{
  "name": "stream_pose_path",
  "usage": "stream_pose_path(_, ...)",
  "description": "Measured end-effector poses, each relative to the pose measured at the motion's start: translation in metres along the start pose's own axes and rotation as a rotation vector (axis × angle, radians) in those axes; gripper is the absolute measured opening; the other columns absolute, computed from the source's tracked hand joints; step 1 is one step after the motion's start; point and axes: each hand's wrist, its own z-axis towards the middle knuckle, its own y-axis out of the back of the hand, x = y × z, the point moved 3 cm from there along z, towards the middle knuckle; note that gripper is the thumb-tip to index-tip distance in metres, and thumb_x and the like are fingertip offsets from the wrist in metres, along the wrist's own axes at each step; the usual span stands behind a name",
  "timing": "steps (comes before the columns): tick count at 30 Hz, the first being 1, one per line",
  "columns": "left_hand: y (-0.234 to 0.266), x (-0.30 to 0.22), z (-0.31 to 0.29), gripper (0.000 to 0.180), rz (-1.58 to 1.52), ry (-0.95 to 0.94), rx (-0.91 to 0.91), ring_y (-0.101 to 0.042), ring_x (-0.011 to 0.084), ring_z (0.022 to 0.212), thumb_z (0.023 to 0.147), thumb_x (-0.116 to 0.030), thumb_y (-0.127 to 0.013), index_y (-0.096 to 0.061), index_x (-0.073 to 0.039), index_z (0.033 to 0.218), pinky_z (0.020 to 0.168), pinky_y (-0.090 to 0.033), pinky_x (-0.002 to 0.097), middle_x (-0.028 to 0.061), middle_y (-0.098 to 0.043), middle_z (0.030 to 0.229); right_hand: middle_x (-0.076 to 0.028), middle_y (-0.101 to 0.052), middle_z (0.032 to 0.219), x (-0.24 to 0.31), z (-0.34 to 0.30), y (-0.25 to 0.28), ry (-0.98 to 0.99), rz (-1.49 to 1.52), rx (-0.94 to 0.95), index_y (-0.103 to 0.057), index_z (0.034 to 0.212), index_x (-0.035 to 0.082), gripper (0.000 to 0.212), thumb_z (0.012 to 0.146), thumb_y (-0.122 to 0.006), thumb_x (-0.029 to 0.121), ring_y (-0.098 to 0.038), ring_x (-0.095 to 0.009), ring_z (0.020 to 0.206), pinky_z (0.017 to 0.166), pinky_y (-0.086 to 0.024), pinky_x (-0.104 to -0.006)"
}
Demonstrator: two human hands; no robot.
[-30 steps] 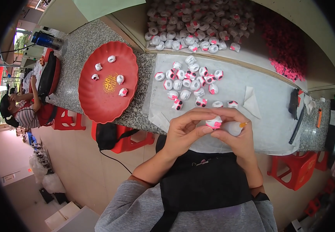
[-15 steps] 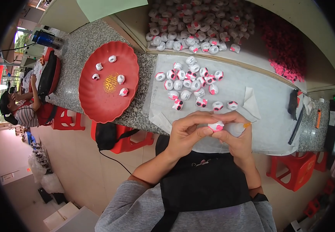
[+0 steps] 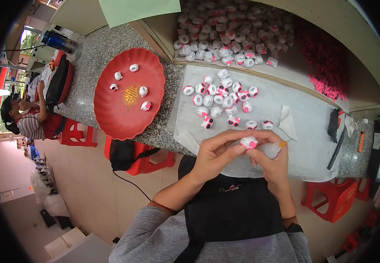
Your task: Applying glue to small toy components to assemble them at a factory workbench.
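Note:
Between the fingertips of both hands is a small white figurine head (image 3: 247,143) with a pink patch. My left hand (image 3: 212,157) pinches it from the left, thumb in front. My right hand (image 3: 274,166) steadies its right side and also keeps a translucent squeeze bottle (image 3: 270,151) with an orange tip in its palm. Just beyond my fingers, several similar white and pink heads (image 3: 218,99) lie grouped on a white paper sheet (image 3: 264,105); some show black sunglasses-like shapes.
At left, a red scalloped tray (image 3: 111,114) holds several white pieces. A shelf behind carries a heap of white heads (image 3: 233,30) and a pile of pink parts (image 3: 326,65). Red stools (image 3: 332,199) stand below the counter. Another person (image 3: 27,118) sits far left.
The held head has turned slightly, so its pink patch shows more toward me. Both hands keep their grip. The whole view has shifted a little.

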Motion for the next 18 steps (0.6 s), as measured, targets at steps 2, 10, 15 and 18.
stream_pose_path(2,-0.0004,-0.0011,0.0010,0.028,0.019,-0.008,0.017,-0.047,0.0152,0.092,0.076,0.000,-0.048,-0.047,0.003,0.104,0.078,-0.039,0.0253,0.0116,-0.048,0.101,0.000,-0.050,0.063,-0.0015,-0.0006,0.0005,0.010,-0.003,-0.006,-0.053,0.092,0.000,0.027,0.066,-0.059,-0.002,-0.043,-0.003,0.052,0.044,-0.030,-0.0155)
stream_pose_path(10,-0.0023,0.0001,0.0002,0.027,0.091,-0.086,-0.041,-0.049,0.0173,0.088,0.075,-0.002,-0.049,-0.047,0.004,0.101,0.071,-0.044,0.0255,0.0132,-0.048,0.099,0.000,-0.051,0.063,-0.0031,0.0000,-0.0006,0.019,-0.003,-0.002,-0.052,0.093,0.000,0.027,0.067,-0.057,-0.001,-0.043,-0.003,0.052,0.044,-0.030,-0.0155)
stream_pose_path(15,-0.0059,-0.0012,0.0006,0.025,0.096,-0.106,-0.064,-0.049,0.0168,0.087,0.075,-0.001,-0.048,-0.048,0.004,0.099,0.068,-0.044,0.0243,0.0127,-0.049,0.098,0.000,-0.051,0.063,-0.0058,-0.0010,-0.0001,0.037,0.055,-0.024,-0.052,0.093,0.000,0.027,0.066,-0.057,-0.001,-0.042,-0.002,0.051,0.043,-0.030,-0.0157)
stream_pose_path(18,-0.0054,-0.0016,-0.0005,0.024,0.112,-0.122,-0.066,-0.049,0.0163,0.086,0.075,-0.001,-0.048,-0.048,0.003,0.099,0.067,-0.044,0.0239,0.0127,-0.049,0.098,0.000,-0.051,0.063,-0.0053,-0.0007,-0.0007,0.036,0.054,-0.012,-0.052,0.092,0.000,0.026,0.067,-0.056,-0.001,-0.041,-0.002,0.050,0.042,-0.030,-0.0156)
